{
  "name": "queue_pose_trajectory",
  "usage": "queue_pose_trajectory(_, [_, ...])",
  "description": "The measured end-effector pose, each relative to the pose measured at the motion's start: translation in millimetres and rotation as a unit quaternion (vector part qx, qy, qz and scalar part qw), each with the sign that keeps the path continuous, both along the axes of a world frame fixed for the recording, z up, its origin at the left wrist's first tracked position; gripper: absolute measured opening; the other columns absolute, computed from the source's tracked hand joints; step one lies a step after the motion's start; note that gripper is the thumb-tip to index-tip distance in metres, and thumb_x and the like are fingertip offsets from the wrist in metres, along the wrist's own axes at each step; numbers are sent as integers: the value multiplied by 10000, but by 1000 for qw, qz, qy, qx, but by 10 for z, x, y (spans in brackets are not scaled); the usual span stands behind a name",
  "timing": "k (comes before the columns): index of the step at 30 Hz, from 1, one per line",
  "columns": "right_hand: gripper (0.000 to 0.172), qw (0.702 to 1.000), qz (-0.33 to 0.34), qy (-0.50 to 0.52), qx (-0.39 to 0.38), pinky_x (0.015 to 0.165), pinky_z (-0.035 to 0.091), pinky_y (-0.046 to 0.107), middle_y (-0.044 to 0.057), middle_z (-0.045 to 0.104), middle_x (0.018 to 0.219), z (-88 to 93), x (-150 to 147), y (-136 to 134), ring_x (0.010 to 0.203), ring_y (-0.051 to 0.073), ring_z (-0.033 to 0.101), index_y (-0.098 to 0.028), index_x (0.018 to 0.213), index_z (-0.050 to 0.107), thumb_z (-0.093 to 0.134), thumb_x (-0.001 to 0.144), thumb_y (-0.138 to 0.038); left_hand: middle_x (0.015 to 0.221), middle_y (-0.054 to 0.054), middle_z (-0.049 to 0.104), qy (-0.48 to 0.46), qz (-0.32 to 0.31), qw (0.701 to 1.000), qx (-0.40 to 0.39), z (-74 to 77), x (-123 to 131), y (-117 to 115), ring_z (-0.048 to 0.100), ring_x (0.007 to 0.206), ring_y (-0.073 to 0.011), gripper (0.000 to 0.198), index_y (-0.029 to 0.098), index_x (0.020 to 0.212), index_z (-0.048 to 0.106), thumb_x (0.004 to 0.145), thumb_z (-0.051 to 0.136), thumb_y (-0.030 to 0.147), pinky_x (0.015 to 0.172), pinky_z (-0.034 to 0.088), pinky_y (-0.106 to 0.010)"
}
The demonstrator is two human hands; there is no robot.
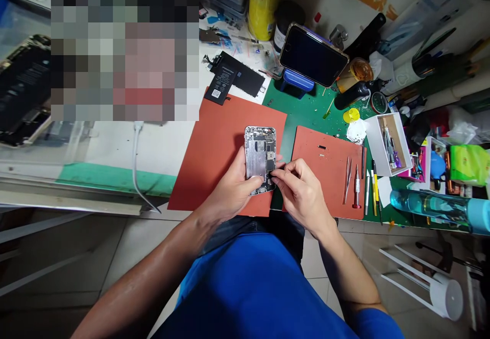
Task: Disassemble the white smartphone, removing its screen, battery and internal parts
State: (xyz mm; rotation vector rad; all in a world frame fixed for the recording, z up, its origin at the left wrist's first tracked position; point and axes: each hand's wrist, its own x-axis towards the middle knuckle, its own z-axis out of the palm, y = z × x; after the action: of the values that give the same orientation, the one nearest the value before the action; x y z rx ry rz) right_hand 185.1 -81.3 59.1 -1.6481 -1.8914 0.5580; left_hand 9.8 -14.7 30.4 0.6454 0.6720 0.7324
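Head view: an opened silver smartphone chassis [260, 159] is held over the near edge of a rust-red rectangular work mat [218, 145], cradled in the curled left hand [233, 188]. The right hand [302, 191] is pinched shut at its lower right corner; anything gripped cannot be told. Fine component work is judged, demanding steady support.

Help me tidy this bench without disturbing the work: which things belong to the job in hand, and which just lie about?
In hand: opened phone, held by left hand, right hand pinching its lower edge; orange mat beneath.
Lying about: battery, propped phone, tweezers, red screwdriver, blue bottle, yellow cylinder.
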Motion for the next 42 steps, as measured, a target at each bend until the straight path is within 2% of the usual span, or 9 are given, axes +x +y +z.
queue_pose_trajectory(3, [229,999,3,38,-18,858,636,404,72,603,1042,28,-10,44,1006,229,682,-245,1186,747,550,1101,-167,1473,-108,713,3,4,1000,-9,-3,4,1,622,1466,-363,697,259,1483,541,831,696,68,1272,481,-630])
queue_pose_trajectory(7, [189,998,7,64,-25,824,637,378,60,602,1013,41,-25,63,964,216,682,-239,1106,743,568,1094,-171,1487,-110,706,3,4,1000,-16,20,8,8,623,1464,-361,668,254,1462,537,838,689,69,1259,497,-622])
queue_pose_trajectory(13, [263,999,7,34,5,799,625,397,75,614,1042,-10,-4,15,965,224,670,-261,1258,749,550,1108,-180,1518,-105,684,2,3,1000,-8,16,10,14,608,1481,-366,657,262,1448,536,841,688,64,1251,501,-628])
queue_pose_trajectory(20, [313,999,21,-17,35,771,612,397,85,611,1028,-79,14,-16,950,233,658,-257,1271,759,535,1089,-137,1528,-112,681,-8,0,1000,-4,25,13,6,597,1495,-377,632,258,1424,544,842,696,67,1250,507,-619])
queue_pose_trajectory(25, [325,998,25,-46,40,764,613,404,99,624,1041,-61,-10,-8,959,245,665,-246,1262,750,526,1069,-111,1507,-115,694,-12,2,1000,-9,16,16,10,589,1504,-372,652,258,1436,529,836,696,65,1250,506,-614])
queue_pose_trajectory(31, [261,1000,25,10,-2,835,621,403,101,621,1066,18,-28,59,1035,245,671,-233,1193,733,493,1115,-167,1503,-96,696,-9,-2,1000,7,-46,11,2,590,1500,-357,643,265,1428,548,836,700,64,1257,494,-585])
queue_pose_trajectory(36, [224,998,36,44,-20,834,605,376,79,595,1030,34,-28,81,977,220,654,-223,1115,714,498,1121,-163,1496,-88,697,-6,3,1000,15,-83,8,1,608,1481,-345,706,279,1473,514,829,704,62,1263,488,-583])
queue_pose_trajectory(42, [220,997,19,68,26,870,627,382,68,619,1050,53,7,59,1020,218,694,-231,1180,728,553,1095,-129,1503,-109,687,-7,-9,1000,16,-66,6,18,608,1481,-363,666,264,1467,512,852,695,84,1260,482,-626])
